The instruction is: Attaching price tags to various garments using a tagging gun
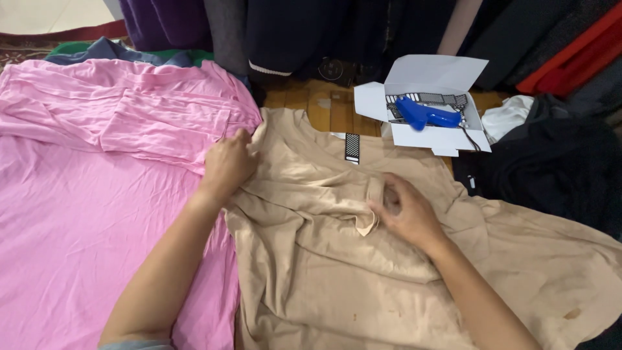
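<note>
Hands, left hand point(228, 163) and right hand point(405, 210), pinch folds of beige shirt point(324, 259).

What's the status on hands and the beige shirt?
Left hand gripping beige shirt at shoulder. Right hand pinching its neckline. Pink garment alongside, open white box behind.
</note>
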